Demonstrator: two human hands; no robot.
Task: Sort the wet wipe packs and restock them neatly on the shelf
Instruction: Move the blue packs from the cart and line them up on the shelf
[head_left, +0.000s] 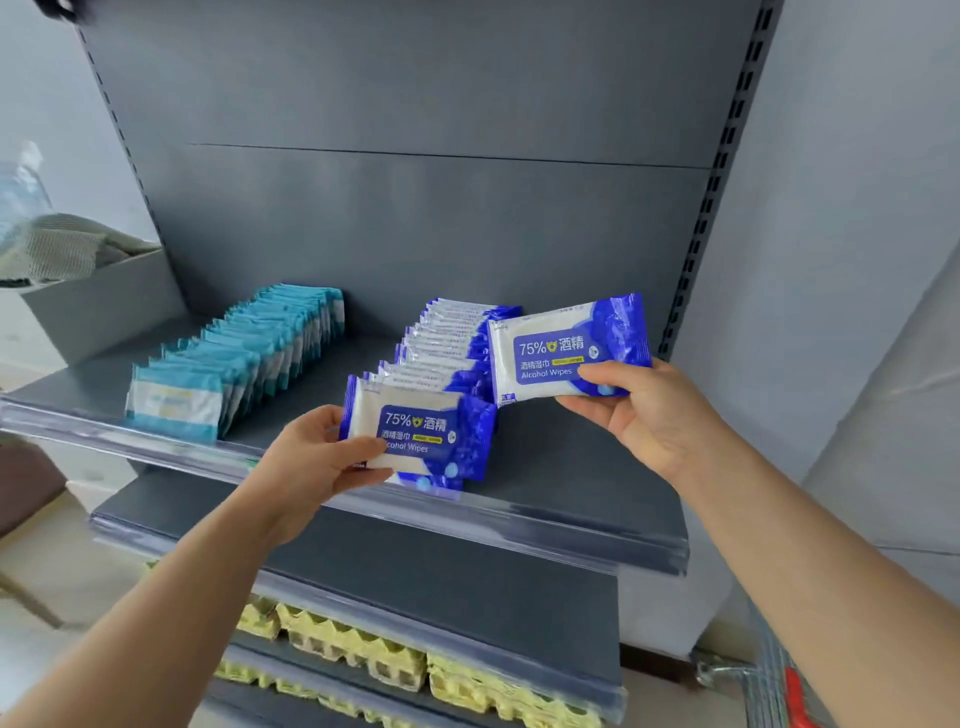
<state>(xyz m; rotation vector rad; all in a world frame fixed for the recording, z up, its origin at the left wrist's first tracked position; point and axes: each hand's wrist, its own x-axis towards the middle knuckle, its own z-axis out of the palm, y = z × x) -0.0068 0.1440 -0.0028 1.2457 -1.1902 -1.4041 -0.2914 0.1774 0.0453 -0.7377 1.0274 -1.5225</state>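
Two rows of wet wipe packs stand on the grey shelf (571, 467): a teal-and-white row (249, 353) on the left and a blue-and-white alcohol wipe row (447, 343) in the middle. My left hand (322, 457) grips the front blue pack (426, 431) at the near end of that row, thumb on its face. My right hand (644, 410) holds a second blue alcohol wipe pack (566, 348) by its lower right corner, raised above the shelf just right of the blue row.
The shelf's clear plastic front rail (519, 525) runs along its edge. Lower shelves hold yellow egg cartons (363, 649). A grey box with cloth (78, 270) stands at left. A metal cart with a red handle (789, 691) is at bottom right.
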